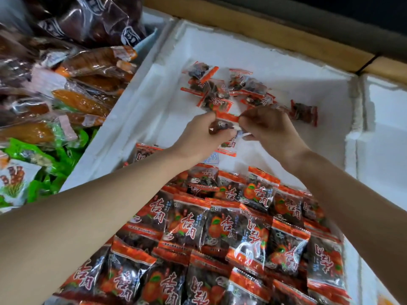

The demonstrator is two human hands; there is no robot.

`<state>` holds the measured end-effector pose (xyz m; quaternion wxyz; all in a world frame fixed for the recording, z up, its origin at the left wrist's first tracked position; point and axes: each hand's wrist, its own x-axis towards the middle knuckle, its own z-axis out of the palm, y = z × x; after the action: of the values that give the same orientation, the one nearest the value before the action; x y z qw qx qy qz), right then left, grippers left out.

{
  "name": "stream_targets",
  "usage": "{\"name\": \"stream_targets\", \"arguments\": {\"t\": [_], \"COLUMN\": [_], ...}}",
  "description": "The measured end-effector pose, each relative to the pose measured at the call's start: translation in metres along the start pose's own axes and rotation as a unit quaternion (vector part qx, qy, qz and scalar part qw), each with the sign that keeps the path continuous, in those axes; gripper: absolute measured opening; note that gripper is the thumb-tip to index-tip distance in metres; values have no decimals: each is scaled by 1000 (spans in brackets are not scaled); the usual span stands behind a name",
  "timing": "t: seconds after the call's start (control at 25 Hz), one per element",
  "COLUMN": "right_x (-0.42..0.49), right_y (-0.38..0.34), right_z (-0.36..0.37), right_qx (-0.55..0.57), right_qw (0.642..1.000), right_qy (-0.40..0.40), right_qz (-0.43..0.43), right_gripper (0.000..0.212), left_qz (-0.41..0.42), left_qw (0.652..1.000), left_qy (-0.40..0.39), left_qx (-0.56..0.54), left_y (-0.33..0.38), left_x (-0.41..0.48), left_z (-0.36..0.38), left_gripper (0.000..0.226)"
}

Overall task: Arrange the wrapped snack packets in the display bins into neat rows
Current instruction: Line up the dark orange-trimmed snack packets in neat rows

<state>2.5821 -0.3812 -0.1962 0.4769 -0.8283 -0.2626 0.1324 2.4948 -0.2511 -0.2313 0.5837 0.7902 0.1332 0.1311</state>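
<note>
L hand (198,135) & R hand (272,128) meet over the middle of the white foam bin (154,89). Both pinch one clear red-edged snack packet (221,126) w/ dark fruit inside. L fingers are curled round its dark bulge, and R fingertips nip its right end. The packet is held off the bin floor, red seal strip on top.

Directly under the hands, another packet of the same kind (226,148) lies flat on the bin floor. Just beyond the hands, toward the bin's far wall, is a loose heap of the same packets (231,89), jumbled & overlapping at all angles. One stray packet (305,114) lies apart from the heap, near the bin's right wall.

At the bin's near edge are packed rows of packets (231,227) w/ red-orange print & red characters. They overlap like shingles, a few turned upside down. Both bare forearms cross above those rows.

Left of the bin, the neighbouring section holds long orange-brown vacuum-sealed snacks (83,100). There are green packs (22,149) at its near end & dark purple-brown bags (92,20) at its far end. Right of the bin stands a second white foam bin (385,133). A wooden ledge (242,27) runs behind the far walls.
</note>
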Motion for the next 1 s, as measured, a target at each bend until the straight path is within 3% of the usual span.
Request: {"name": "stream_targets", "arguments": {"t": [0.08, 0.16, 0.24, 0.32, 0.6, 0.72, 0.84, 0.92, 1.0], "right_x": [11, 28, 41, 47, 29, 14, -9, -22, -30], "right_y": [16, 38, 52, 57, 60, 39, 5, -6, -13], "right_z": [-7, -21, -29, -30, -17, -14, 3, 17, 24], "right_qx": [-133, -285, -339, -362, -401, -298, -274, -260, -134], "right_qw": [990, 957, 937, 929, 914, 952, 953, 953, 981], "right_qy": [47, 57, 15, 3, 19, 49, 23, -43, -76], "right_qz": [-30, 13, 77, 79, -63, -56, -124, -146, -116], "right_gripper": [21, 55, 83, 92, 35, 32, 36, 38, 36], "left_qz": [-6, -13, -16, -22, -104, -144, -202, -251, -271], "left_qw": [1000, 999, 999, 999, 994, 987, 973, 940, 905], "left_qy": [27, 37, 39, 34, 36, 64, 81, 82, 48], "left_qx": [7, 16, 15, 17, 28, 42, -78, -217, -324], "left_y": [1, 0, 0, -1, -5, 0, 12, 24, 33], "left_x": [0, 1, 1, 1, 2, 2, 3, -1, -8], "left_z": [-5, -9, -11, -11, -6, -1, 8, 11, 5], "left_gripper": [22, 17, 10, 11, 21, 26, 22, 22, 25]}}
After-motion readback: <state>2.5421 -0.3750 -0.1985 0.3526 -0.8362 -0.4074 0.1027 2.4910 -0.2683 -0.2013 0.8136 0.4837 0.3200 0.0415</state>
